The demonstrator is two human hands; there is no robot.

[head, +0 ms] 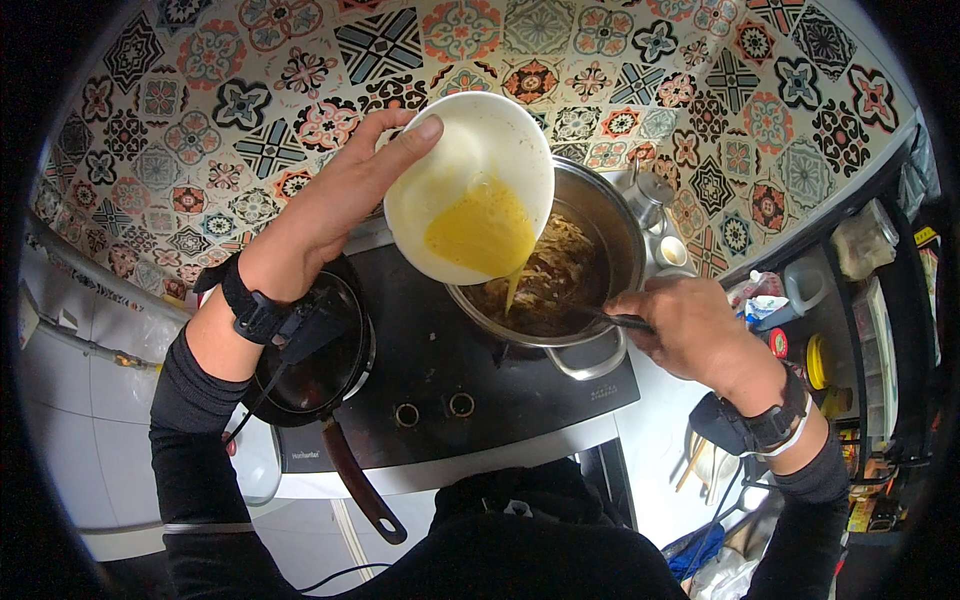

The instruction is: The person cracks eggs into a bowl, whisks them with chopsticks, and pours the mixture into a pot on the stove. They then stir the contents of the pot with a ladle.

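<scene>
My left hand (337,187) grips the rim of a white bowl (472,135), thumb inside the edge. The bowl is tilted, and beaten egg (480,229) runs from its lip in a thin stream into a steel pot (626,210). Brown liquid with pale strands of egg (562,255) fills part of the pot, which stands on the black gas stove. On the pot's right side, my right hand (675,326) is closed around the dark handle of a utensil (626,321); its other end reaches into the liquid and cannot be made out.
A dark frying pan (300,382) sits on the left of the stove (420,360), its brown handle pointing towards me. Right of the pot are a metal container (649,196) and a small white cup (671,252). Jars and bottles line a black rack at the right. Patterned tiles back the stove.
</scene>
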